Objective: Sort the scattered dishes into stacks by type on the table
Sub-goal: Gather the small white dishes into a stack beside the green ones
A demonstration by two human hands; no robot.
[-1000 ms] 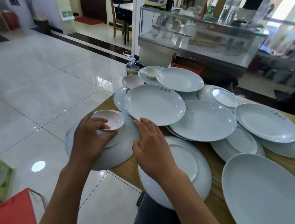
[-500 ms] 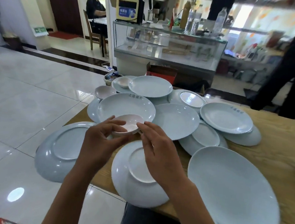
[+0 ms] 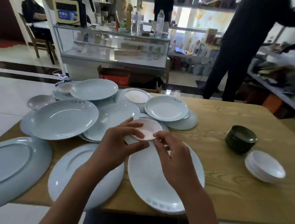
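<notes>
While blurred blue rim lettering stays unreadable, left hand (image 3: 115, 148) and right hand (image 3: 174, 160) both pinch a small saucer (image 3: 147, 129).

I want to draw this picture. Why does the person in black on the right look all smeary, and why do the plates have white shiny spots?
Head view: the standing person in black and the shelves beside them are motion-blurred near the wide-angle edge; the small white dish in both hands stays fairly sharp; the shiny spots on the pale blue plate are glare from bright light, like the glossy floor.

Wood table (image 3: 218, 164), pale plates (image 3: 64, 118), dark bowl stack (image 3: 240, 138), white bowl stack (image 3: 265, 166)
</notes>
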